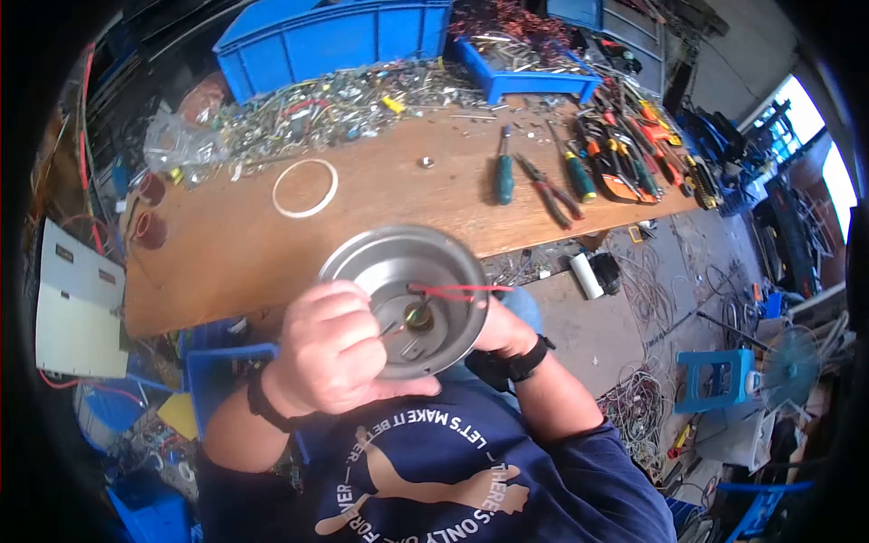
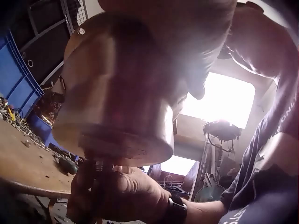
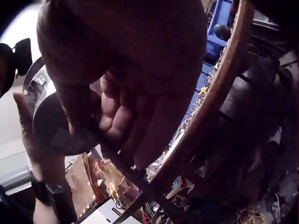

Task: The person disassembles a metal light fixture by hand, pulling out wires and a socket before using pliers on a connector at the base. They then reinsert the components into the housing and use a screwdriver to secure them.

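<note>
The left hand [image 1: 330,348] is curling into a tight fist, its fingers and thumb pinching a thin metal tool [image 1: 391,329] that is poking out past the knuckles. The tool's tip is reaching into the hollow just ahead of the hand and meeting a small brass-coloured fitting [image 1: 418,315] at the bottom of a round metal bowl [image 1: 380,262]. The bowl is being held up in the air in front of the person's chest, tilting its open side toward the head camera. A red wire [image 1: 457,290] is running from the fitting across the bowl's inside to the rim on the far side from the left hand.

The right hand [image 1: 502,330], wearing a black watch, is sitting behind and under that far rim. In the left wrist view it [image 2: 121,196] is closing around the underside of the bowl [image 2: 117,93] and carrying it. The right wrist view is too dark and blurred to add anything.

Beyond both hands a wooden bench [image 1: 235,253] is stretching across. A white ring [image 1: 305,188] is lying on it straight past the left hand. Past the right hand, a green-handled screwdriver [image 1: 503,176] and red-handled pliers [image 1: 548,190] are lying side by side. Farther off still, a heap of metal scrap [image 1: 317,109] is spreading along the bench's back edge, with a large blue bin [image 1: 330,41] standing behind it.
</note>
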Action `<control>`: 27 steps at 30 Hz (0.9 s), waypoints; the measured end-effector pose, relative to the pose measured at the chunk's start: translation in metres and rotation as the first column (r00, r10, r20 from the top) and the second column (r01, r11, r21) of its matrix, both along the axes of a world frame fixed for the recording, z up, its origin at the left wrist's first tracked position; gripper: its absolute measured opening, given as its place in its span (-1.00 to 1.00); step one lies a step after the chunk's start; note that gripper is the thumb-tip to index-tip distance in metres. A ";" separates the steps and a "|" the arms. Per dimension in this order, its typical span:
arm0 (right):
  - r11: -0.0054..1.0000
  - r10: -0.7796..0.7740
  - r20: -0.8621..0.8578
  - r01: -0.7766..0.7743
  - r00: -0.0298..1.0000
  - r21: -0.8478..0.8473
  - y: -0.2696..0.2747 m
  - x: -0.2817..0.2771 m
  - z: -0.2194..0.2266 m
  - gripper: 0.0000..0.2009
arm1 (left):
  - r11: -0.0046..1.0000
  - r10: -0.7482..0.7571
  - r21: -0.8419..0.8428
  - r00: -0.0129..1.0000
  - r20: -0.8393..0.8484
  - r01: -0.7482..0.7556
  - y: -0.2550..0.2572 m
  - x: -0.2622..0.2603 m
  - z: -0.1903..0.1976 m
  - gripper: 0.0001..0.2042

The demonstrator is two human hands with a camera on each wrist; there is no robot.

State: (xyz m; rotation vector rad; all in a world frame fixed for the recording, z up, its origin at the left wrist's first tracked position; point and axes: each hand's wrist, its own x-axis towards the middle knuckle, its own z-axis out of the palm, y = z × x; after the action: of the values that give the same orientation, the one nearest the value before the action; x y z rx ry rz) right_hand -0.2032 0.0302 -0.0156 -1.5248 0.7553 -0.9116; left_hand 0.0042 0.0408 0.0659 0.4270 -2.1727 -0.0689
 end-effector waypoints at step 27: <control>0.872 -0.180 -0.214 0.055 0.960 -0.486 -0.007 0.006 -0.034 -0.80 | -0.101 0.612 0.532 0.474 -0.633 0.840 0.016 0.043 -0.080 -0.50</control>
State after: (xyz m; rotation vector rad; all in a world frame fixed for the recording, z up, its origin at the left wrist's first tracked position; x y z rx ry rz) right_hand -0.1973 0.0235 -0.0499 -2.0807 0.8552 -1.0594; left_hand 0.0471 0.0567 -0.0146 0.6733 -0.4207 -1.9191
